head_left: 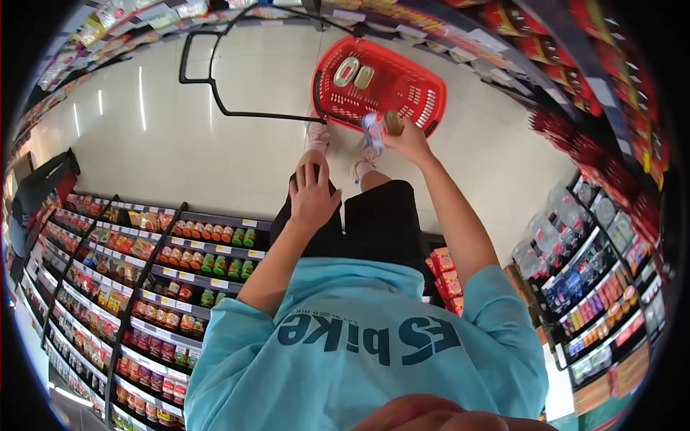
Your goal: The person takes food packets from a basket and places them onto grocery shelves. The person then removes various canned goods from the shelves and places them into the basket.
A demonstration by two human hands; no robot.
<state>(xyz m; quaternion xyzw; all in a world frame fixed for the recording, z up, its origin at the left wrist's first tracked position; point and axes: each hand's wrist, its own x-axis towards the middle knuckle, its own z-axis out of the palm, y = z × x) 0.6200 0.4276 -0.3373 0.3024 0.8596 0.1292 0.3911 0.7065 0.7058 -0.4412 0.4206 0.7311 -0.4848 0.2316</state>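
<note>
My right hand [411, 142] grips a small jar [392, 123] with a brownish end; a blue, white and red printed part [373, 131] shows beside it, blurred. It is over the near edge of a red shopping basket [402, 61] on the floor. Two tins lie inside the basket: an oval tin [346, 72] with a red mark and a paler rounded tin [364, 77]. Resting on my left knee, my left hand [313, 197] has its fingers spread and holds nothing. A long black handle [269, 116] reaches left from the basket.
Shelves of jars and packets [194, 258] stand at the lower left. More stocked shelves [496, 43] run along the top and right, with large bottles [550, 233] at the right. A person in dark clothing [43, 187] is at the far left. Pale tiles [158, 151] cover the floor.
</note>
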